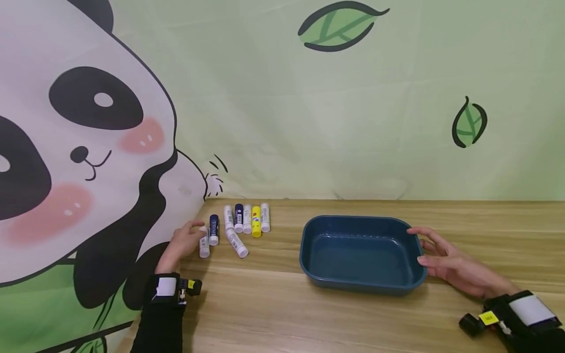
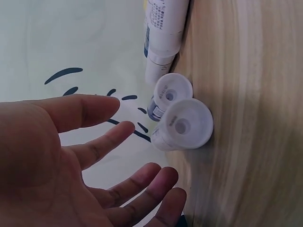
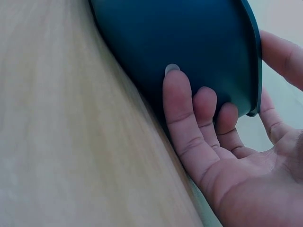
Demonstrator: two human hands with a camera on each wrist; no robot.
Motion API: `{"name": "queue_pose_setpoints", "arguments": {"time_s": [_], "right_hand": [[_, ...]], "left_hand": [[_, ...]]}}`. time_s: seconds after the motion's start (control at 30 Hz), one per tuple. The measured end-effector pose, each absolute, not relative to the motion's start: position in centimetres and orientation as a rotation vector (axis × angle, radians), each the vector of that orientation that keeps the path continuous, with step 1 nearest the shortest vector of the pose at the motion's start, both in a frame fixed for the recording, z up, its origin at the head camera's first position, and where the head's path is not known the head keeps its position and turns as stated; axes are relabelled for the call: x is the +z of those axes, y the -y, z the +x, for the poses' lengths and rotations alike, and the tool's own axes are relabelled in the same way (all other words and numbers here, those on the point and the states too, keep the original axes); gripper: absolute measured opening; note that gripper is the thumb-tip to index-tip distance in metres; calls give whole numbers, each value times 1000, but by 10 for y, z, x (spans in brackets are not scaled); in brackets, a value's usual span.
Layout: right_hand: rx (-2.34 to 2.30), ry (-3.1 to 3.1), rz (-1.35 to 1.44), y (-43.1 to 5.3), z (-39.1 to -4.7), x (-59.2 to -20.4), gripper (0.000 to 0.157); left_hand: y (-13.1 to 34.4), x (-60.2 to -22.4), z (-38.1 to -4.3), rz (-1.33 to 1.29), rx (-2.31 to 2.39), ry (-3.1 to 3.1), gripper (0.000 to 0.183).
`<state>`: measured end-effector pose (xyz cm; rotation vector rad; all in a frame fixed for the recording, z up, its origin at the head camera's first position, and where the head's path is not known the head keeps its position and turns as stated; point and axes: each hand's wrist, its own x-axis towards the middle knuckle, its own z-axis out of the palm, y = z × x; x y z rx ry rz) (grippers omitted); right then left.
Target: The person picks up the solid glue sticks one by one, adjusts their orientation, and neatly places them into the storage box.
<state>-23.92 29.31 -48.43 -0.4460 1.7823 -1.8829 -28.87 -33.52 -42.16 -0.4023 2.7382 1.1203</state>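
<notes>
While the left hand (image 1: pixel 183 242) is at the glue sticks, its fingers are spread wide and grasp nothing; the nearest white glue stick (image 1: pixel 204 246) lies just beyond the fingertips. Right hand (image 1: pixel 454 264) holds the right end of the blue plastic bin (image 1: pixel 362 287), thumb and index finger over the rim. Left wrist view shows the fingertips apart from the hollow-ended white stick, a gap unclear from the head; right wrist view shows other fingertips against the bin's outer wall. Navy glue stick (image 1: pixel 214 229) crowds the white one; yellow glue stick (image 1: pixel 256 220) lies farther right, near the panda-print backdrop (image 1: pixel 282 122).
</notes>
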Motion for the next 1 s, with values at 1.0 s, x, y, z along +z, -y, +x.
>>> {"name": "queue_pose_setpoints", "arguments": {"time_s": [1.0], "right_hand": [[-1896, -1751, -494, -294, -239, -487, 56]], "left_hand": [[334, -442, -291, -279, 985, -2880, 50]]}}
